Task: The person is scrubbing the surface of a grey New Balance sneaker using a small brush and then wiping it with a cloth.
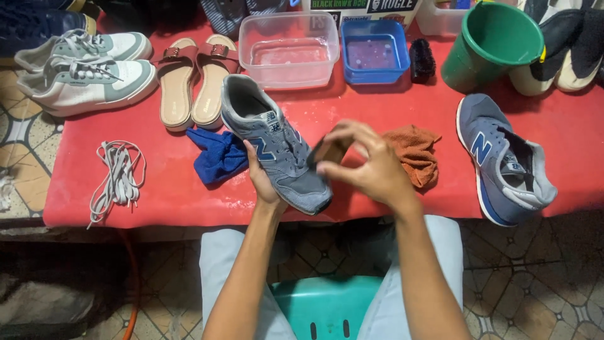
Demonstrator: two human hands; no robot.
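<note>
Two hands on one grey sneaker at the near edge

Left hand (261,179) cups the grey sneaker (275,143) from beneath, fingers curled on its side; its long axis runs from table centre toward the near edge, toe nearest the person. Right hand (368,165) pinches a small dark brush (327,151) against the toe; its bristles are hidden.

grey sneaker (277,145), held above red table (157,189)

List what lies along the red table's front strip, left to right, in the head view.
Loose grey laces → blue cloth → left hand under the grey shoe → right hand → orange cloth → second grey shoe.
</note>
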